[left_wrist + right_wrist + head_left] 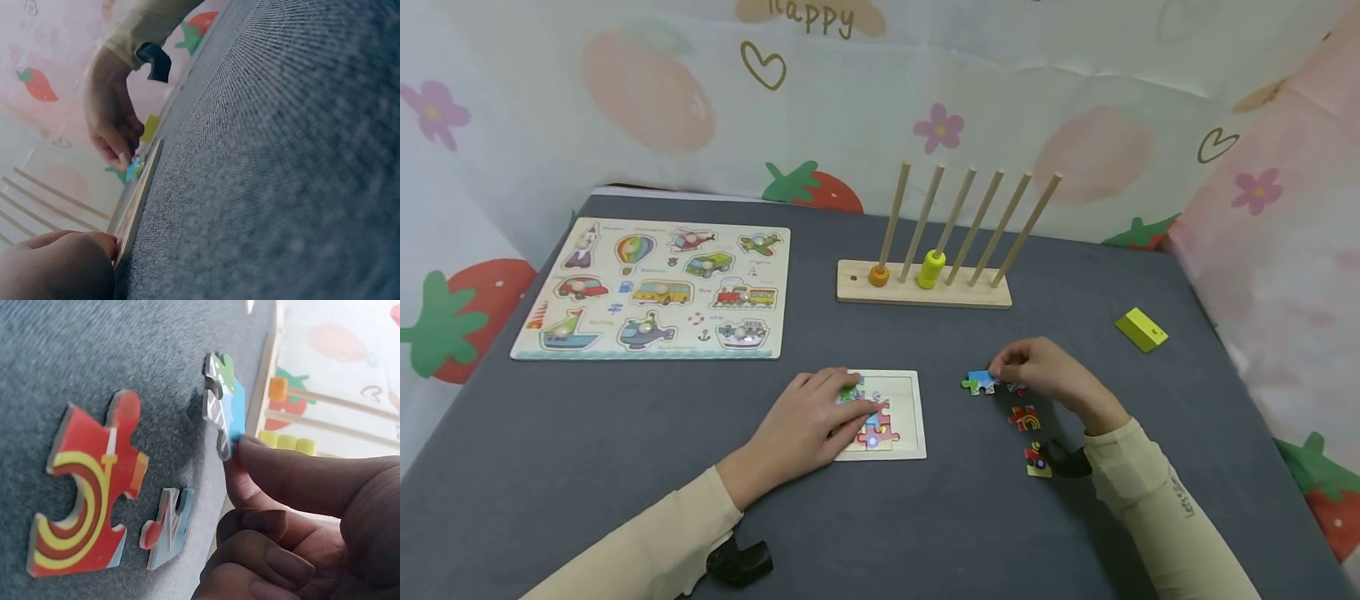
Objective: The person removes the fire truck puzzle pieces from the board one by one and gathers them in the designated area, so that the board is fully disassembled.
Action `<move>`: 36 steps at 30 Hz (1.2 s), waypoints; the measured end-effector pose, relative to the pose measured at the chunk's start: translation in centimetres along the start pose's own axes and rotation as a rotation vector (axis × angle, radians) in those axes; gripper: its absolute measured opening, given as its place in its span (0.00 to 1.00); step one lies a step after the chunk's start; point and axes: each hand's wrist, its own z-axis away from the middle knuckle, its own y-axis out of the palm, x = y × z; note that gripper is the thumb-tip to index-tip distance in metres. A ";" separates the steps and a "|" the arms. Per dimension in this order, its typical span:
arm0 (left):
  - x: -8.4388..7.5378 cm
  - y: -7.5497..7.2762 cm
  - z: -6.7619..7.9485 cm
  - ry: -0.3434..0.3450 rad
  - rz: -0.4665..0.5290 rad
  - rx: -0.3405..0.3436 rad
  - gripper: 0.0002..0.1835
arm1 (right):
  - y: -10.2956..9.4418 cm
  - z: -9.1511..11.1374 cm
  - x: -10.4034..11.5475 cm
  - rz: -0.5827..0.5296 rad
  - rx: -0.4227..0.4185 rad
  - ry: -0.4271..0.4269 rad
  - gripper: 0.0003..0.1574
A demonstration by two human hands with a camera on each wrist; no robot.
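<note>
Seen from the head camera, the left hand lies over the left part of a small wooden tray, fingers extended and touching joined puzzle pieces set inside it. The right hand, to the right of the tray, pinches a blue-and-green puzzle piece between thumb and finger. Under and below that hand are 3 loose pieces: a small piece partly hidden by the fingers, a red piece with yellow arcs, and a dark-wheeled piece nearest the person. Behind stands a peg rack with 6 pegs, carrying an orange bead and yellow beads. A picture board of vehicles (plus a balloon) lies at the left of the grey table, and a yellow block at the right.

In the left wrist view, the left hand is at the tray's edge, its fingertips mostly hidden; the right hand holds its piece beyond the tray.

The right wrist view shows the pinched piece tilted, the other fingers curled in. The red piece and small piece lie apart nearby.
</note>
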 end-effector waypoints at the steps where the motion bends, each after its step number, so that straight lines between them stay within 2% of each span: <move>1: 0.0 0.1 0.0 -0.002 0.006 -0.001 0.13 | 0.0 0.0 0.0 0.018 -0.011 0.001 0.13; 6: 0.0 0.2 0.0 -0.007 0.010 0.008 0.12 | 0.2 0.1 -0.2 0.132 -0.060 -0.031 0.13; 10: 0.1 0.2 0.0 -0.010 0.016 0.023 0.13 | 0.7 0.1 -0.6 0.228 -0.057 -0.110 0.19; 13: 0.1 0.2 0.0 -0.012 0.019 0.028 0.13 | 1.1 0.1 -0.7 0.250 -0.038 -0.145 0.20; 23: 0.0 0.1 -0.1 -0.037 0.026 0.050 0.12 | 1.7 0.4 -0.7 0.267 -0.036 -0.154 0.17; 29: -0.1 -0.1 -0.2 -0.088 0.027 0.067 0.17 | 2.3 1.0 1.2 0.267 -0.069 -0.211 0.20; 32: -0.2 0.0 -0.2 -0.115 0.035 0.074 0.21 | 3.6 1.1 2.8 0.265 -0.064 -0.279 0.19; 36: -0.1 0.0 -0.2 -0.130 0.046 0.092 0.23 | 6.2 0.9 5.0 0.272 -0.011 -0.362 0.17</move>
